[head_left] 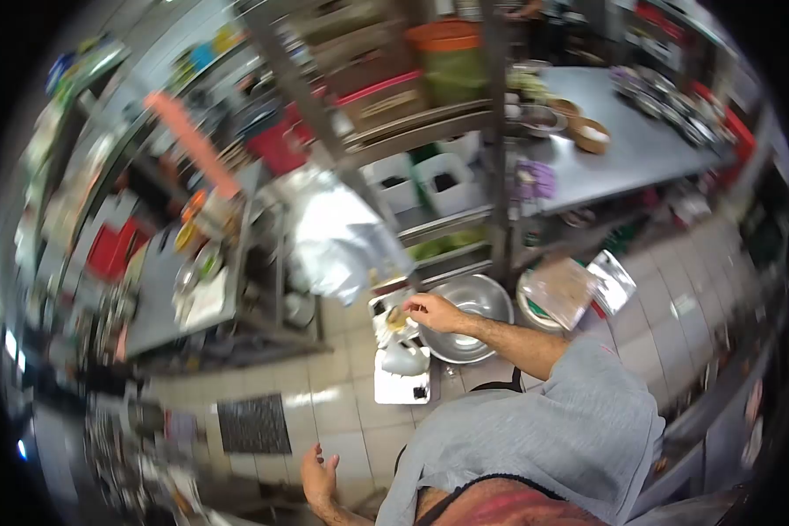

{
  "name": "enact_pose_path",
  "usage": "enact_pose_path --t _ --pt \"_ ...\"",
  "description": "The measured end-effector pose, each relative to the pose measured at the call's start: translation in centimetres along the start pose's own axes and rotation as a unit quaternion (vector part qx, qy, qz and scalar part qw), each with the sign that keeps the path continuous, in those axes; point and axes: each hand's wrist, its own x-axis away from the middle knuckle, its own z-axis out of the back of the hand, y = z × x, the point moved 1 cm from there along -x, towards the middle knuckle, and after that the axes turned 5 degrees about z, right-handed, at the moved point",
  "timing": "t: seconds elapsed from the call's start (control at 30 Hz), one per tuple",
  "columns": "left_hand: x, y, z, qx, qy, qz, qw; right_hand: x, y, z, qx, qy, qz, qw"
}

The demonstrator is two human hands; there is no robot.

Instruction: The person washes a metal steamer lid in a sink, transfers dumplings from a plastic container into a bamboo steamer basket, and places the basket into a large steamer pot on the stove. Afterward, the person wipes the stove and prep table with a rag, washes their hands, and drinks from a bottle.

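My right hand (pixel 436 312) reaches out over a white plastic container (pixel 401 387) on the tiled floor, its fingers bent and close together. A tan, lumpy piece (pixel 396 319) shows right at the fingertips; blur hides its kind and how firmly it is gripped. A pale whitish bundle (pixel 405 358) rests on the same white containers. Just right of them, under my right forearm, sits a large steel bowl (pixel 489 302). My left hand (pixel 319 474) hangs low on the left, holding nothing, with thumb and fingers apart.
A steel rack (pixel 500 158) with white bins (pixel 447 182) stands ahead. A steel table (pixel 587 167) carries bowls at the right. Flat packets (pixel 559 291) lie near the bowl. Silvery sheeting (pixel 337 232) hangs left of the rack. A dark mat (pixel 254 424) lies on the floor.
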Motion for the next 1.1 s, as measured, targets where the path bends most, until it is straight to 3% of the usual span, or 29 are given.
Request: enact_pose_path --t 0.1,0.2,0.37,0.47,0.57,0.77,0.9,1.0,1.1 --pt "-6.6 4.8 -0.4 -0.008 -0.05 -0.1 0.994 5.5 2.0 3.3 0.078 0.138 -0.031 0.987" --pt "-10.7 9.0 -3.1 -0.051 -0.108 -0.237 0.964 12.7 3.4 5.0 0.094 0.206 -0.14 0.964" --pt "-12.1 13.5 -9.4 -0.036 -0.181 -0.302 0.935 22.5 8.4 4.1 0.156 0.185 -0.258 0.935" --pt "-11.0 16.2 -12.6 -0.075 -0.259 -0.363 0.892 25.1 5.8 5.1 0.161 0.194 -0.262 0.931" --pt "-10.1 19.0 -14.9 -0.077 -0.305 -0.385 0.868 27.8 7.6 7.0 0.147 0.25 -0.273 0.917" --pt "-8.1 26.8 -19.4 -0.15 -0.28 -0.419 0.85 33.8 9.7 14.9 0.118 0.313 -0.286 0.898" --pt "-3.2 34.5 -24.8 -0.16 -0.287 -0.439 0.836 40.1 8.7 21.1 0.176 0.335 -0.265 0.887" --pt "1.9 41.3 -30.1 -0.137 -0.313 -0.496 0.798 45.3 6.9 25.6 0.139 0.373 -0.288 0.871" --pt "6.8 48.2 -35.0 -0.106 -0.356 -0.579 0.726 50.5 6.3 29.8 0.116 0.4 -0.335 0.845"
